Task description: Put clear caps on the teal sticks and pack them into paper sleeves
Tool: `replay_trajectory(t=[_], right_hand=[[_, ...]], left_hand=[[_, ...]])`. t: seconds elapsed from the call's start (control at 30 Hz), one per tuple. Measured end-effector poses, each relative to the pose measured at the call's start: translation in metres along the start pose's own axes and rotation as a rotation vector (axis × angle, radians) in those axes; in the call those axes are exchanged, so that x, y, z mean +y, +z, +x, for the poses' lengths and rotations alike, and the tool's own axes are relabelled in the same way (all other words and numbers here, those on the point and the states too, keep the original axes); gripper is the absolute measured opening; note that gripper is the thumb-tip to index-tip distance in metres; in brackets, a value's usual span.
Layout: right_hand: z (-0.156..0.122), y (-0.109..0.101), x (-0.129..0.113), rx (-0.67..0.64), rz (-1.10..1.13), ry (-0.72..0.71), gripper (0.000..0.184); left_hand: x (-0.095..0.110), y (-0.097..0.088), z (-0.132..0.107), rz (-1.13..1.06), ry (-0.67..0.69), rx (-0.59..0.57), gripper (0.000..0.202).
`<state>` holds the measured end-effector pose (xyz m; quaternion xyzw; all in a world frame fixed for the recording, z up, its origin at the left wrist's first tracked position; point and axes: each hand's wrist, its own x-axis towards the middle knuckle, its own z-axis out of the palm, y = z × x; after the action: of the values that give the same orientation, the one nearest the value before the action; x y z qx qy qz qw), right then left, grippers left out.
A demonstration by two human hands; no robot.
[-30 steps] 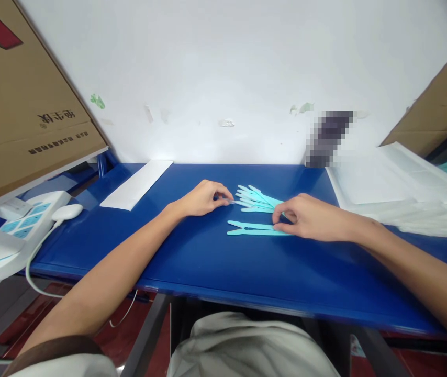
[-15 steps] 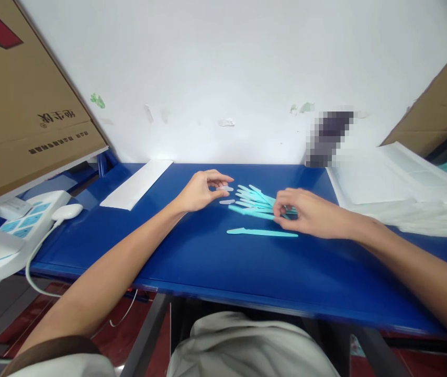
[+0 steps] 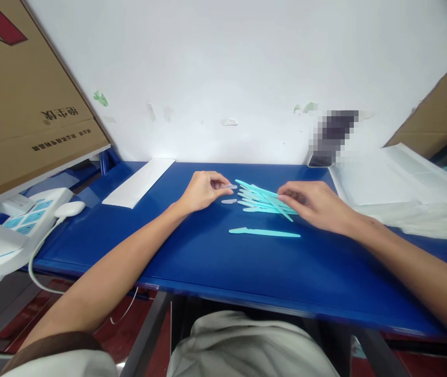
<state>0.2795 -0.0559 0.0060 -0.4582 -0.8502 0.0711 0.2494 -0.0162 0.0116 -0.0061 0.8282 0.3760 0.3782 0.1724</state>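
My left hand (image 3: 204,190) is closed in a pinch on a small clear blade cap (image 3: 229,186). A second clear cap (image 3: 229,201) lies on the blue table just below those fingertips. My right hand (image 3: 313,203) pinches the handle end of a turquoise eyebrow razor (image 3: 255,187), whose tip points left towards the cap in my left hand. Beneath it is a loose pile of several turquoise razors (image 3: 265,204), partly hidden by my right fingers. One more razor (image 3: 265,232) lies alone, nearer to me.
A white strip (image 3: 139,183) lies at the left of the blue table (image 3: 208,262). Further left are a power strip (image 3: 38,220) with a white plug and a cardboard box (image 3: 31,94). White plastic bags (image 3: 412,183) are stacked at the right, beside a pixelated phone-like object (image 3: 331,139).
My right hand has closed on a razor and raised it over the pile, its tip now near my left fingers. The left hand keeps its cap, nearly still.
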Motion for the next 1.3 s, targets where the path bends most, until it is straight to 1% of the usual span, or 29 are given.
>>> replay_trajectory(t=[0.2,0.37,0.5,0.63,0.7,0.73,0.83,0.93,1.0,1.07,1.2,1.3], right_hand=[[0.001,-0.001,0.0,0.006,-0.02,-0.054,0.026],[0.0,0.005,-0.005,0.034,-0.005,-0.085,0.022],[-0.001,0.007,-0.008,0.068,-0.014,-0.086,0.018],[-0.001,0.007,-0.009,0.042,-0.007,-0.066,0.018],[-0.001,0.007,-0.01,0.029,-0.024,-0.036,0.018],[-0.001,0.007,-0.009,0.031,-0.039,-0.009,0.019],[0.0,0.009,-0.006,0.027,-0.102,0.094,0.02],[0.0,0.011,-0.001,-0.031,-0.18,0.163,0.022],[0.0,0.012,0.002,-0.072,-0.232,0.176,0.024],[-0.001,0.012,0.003,-0.106,-0.27,0.174,0.027],[-0.001,0.013,0.007,-0.149,-0.301,0.153,0.029],[-0.001,0.013,0.01,-0.13,-0.33,0.128,0.028]], left_hand=[[0.002,0.002,-0.001,-0.024,0.036,-0.022,0.018],[0.007,0.01,-0.003,-0.051,0.123,-0.06,0.014],[0.007,0.017,-0.003,-0.022,0.189,-0.064,0.012],[0.005,0.017,-0.002,0.038,0.236,-0.055,0.013],[0.005,0.015,-0.002,0.122,0.248,-0.09,0.019],[0.004,0.013,-0.002,0.174,0.245,-0.115,0.025],[-0.001,0.004,-0.002,0.354,0.197,-0.198,0.042],[-0.008,-0.005,-0.002,0.471,0.177,-0.308,0.044],[-0.012,-0.01,-0.002,0.462,0.201,-0.38,0.042],[-0.014,-0.012,-0.001,0.415,0.23,-0.424,0.037],[-0.015,-0.011,0.0,0.357,0.247,-0.45,0.03],[-0.014,-0.01,0.0,0.359,0.247,-0.449,0.029]])
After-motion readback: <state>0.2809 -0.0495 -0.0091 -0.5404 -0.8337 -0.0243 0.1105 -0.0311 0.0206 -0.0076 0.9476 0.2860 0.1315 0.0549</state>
